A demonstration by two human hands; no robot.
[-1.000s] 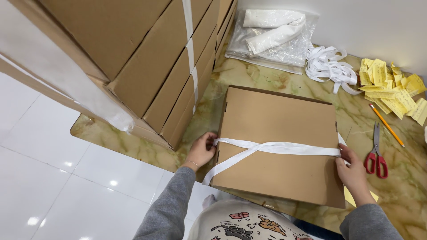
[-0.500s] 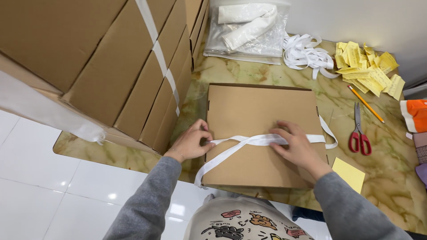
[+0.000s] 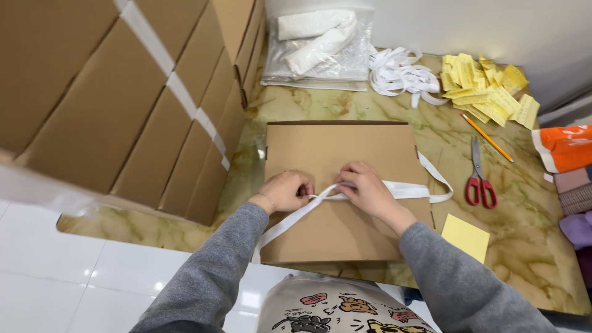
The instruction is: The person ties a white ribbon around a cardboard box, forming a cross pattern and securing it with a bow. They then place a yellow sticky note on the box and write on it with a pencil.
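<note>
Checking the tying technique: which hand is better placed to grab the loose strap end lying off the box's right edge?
Probably the right hand: the white strap loops out beside it, while the left hand pinches the crossing.

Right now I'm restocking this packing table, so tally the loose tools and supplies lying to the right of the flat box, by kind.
Scissors, red-handled: 1
Pencil, orange: 1
Yellow sticky pad: 1
Heap of yellow paper slips: 1
Bundle of white strap: 1
Total: 5

Bright, even overhead light, soft shadows, floor glare, slight wide-angle edge distortion.
</note>
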